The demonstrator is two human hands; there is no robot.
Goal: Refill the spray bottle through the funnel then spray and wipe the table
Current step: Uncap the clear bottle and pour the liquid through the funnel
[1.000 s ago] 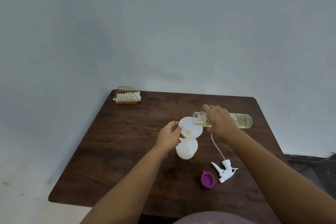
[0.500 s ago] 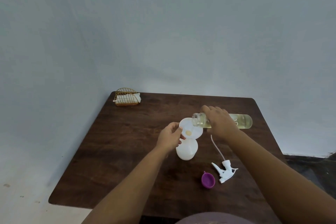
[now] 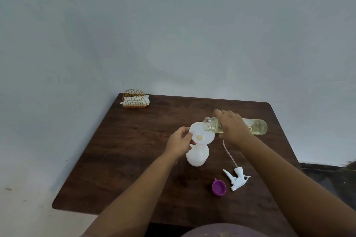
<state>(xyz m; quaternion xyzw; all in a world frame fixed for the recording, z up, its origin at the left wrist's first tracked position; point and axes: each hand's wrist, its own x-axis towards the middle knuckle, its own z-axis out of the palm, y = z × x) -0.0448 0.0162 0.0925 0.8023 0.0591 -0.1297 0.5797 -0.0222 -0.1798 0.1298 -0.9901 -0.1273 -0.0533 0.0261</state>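
Here we see a dark wooden bench [image 3: 134,152] against a pale wall [image 3: 173,25]. Our left hand [image 3: 178,143] pinches the white funnel [image 3: 200,134] atop the spray bottle [image 3: 197,155] mid-bench, while our right hand [image 3: 233,127] grips the tilted refill bottle [image 3: 256,126] over it.

- Dim, soft, even light; its source cannot be told.
- Faint shadows only on the table [image 3: 134,150].
- The wall [image 3: 173,25] looks flat grey-blue.
- Wide-angle bending at edges; slight overall softness.
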